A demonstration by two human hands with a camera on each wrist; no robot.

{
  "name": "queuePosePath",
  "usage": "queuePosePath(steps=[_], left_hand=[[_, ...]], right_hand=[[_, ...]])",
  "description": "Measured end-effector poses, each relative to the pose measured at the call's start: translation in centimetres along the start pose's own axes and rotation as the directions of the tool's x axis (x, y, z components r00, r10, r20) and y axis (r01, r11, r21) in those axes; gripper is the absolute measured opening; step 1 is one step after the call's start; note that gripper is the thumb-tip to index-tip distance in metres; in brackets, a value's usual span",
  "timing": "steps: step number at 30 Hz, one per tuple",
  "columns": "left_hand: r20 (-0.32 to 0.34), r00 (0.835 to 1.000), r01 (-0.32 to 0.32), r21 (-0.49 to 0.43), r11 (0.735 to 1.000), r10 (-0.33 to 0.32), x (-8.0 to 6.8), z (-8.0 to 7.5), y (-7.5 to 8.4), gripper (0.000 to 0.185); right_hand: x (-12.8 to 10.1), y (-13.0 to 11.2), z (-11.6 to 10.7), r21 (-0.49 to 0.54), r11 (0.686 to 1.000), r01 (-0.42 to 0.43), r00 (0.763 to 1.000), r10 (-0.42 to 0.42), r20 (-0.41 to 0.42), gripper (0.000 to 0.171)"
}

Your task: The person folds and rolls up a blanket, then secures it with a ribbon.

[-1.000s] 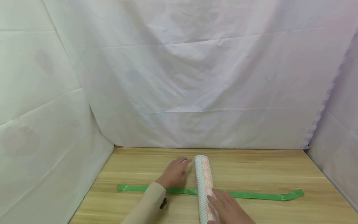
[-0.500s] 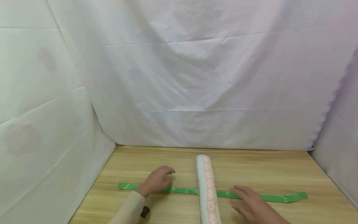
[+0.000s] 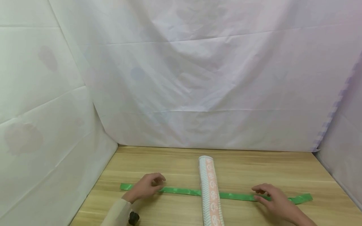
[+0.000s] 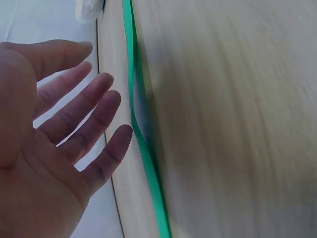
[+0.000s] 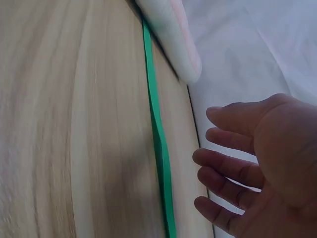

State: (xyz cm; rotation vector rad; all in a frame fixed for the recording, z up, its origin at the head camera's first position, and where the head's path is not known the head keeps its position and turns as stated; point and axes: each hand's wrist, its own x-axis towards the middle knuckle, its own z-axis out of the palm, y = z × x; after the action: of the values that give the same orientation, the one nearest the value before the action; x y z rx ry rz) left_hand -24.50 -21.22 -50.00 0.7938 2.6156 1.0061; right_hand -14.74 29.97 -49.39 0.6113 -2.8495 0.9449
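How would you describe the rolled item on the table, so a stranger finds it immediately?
On the wooden table, a green ribbon runs from side to side. Across its middle lies a rolled cloth, pointing away from the viewer. It is the only roll, pale with a pink patterned stripe.

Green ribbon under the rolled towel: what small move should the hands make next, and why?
Probably lower both hands and pinch the green ribbon on each side. The left hand and right hand are open over it on opposite sides of the rolled towel, which lies across it; neither grips it yet.
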Motion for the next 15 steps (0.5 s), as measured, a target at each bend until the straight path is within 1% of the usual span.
queuePosePath(steps=[1,3,5,8,9,12,15], left_hand=[[0.006,1.000,0.010,-0.013,1.000,-0.010,-0.1,-0.1,-0.2,0.016],[0.014,1.000,0.021,-0.027,0.999,-0.020,-0.3,-0.2,-0.5,0.017],[0.018,1.000,0.020,-0.046,0.999,-0.019,-0.5,-0.2,-0.5,0.018],[0.025,0.999,0.023,-0.066,0.998,-0.022,-0.6,-0.2,-0.4,0.019],[0.027,0.999,0.026,-0.074,0.997,-0.024,-0.6,-0.1,-0.5,0.019],[0.029,0.999,0.026,-0.084,0.996,-0.023,-0.6,0.0,-0.5,0.019],[0.018,1.000,0.016,-0.068,0.998,-0.015,-0.5,0.3,-0.6,0.019]], right_hand=[[0.0,0.4,-0.1,0.007,1.000,-0.003,1.000,0.003,-0.006,0.027],[0.0,1.1,-0.3,0.038,0.999,-0.037,0.999,0.037,0.003,0.027],[0.0,1.6,-0.6,0.071,0.992,-0.100,0.995,0.098,0.037,0.029],[0.0,2.4,-0.7,0.106,0.974,-0.200,0.978,0.192,0.082,0.031],[0.0,2.7,-0.7,0.111,0.969,-0.220,0.974,0.211,0.089,0.031],[-0.1,3.2,-0.6,0.111,0.959,-0.260,0.963,0.249,0.097,0.029],[-0.2,3.6,-0.4,0.113,0.960,-0.255,0.964,0.243,0.107,0.027]])
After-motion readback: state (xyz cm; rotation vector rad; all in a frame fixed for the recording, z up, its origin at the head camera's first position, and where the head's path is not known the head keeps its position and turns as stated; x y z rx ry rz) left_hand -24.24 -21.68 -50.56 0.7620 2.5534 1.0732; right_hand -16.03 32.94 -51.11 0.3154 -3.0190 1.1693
